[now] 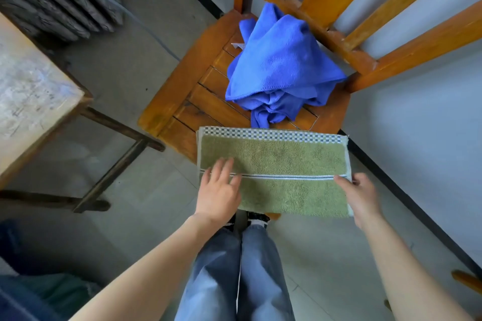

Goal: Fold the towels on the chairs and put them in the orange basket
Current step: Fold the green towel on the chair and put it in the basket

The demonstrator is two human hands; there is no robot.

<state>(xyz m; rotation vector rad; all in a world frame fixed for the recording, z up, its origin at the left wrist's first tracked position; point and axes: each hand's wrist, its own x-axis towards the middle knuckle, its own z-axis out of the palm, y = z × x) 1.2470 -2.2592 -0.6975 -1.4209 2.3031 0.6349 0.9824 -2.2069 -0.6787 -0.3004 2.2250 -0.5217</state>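
Wooden chair [182, 101] carries it all: a crumpled blue towel [281, 65] at the back, the folded green towel [273, 172] across the front edge, long axis left to right. Left hand [219, 190] lies flat on its left end, fingers spread; right hand [360, 195] pinches the right edge. Likely next fold: one end across to the other. No orange basket in sight.

Orange-brown slatted wooden chair [187, 91] on grey floor: crumpled blue microfibre towel [279, 65] heaped at seat's 1 o'clock, against backrest; folded olive-green terry towel with checkered border [276, 161] flat at 6 o'clock, overhanging front edge.
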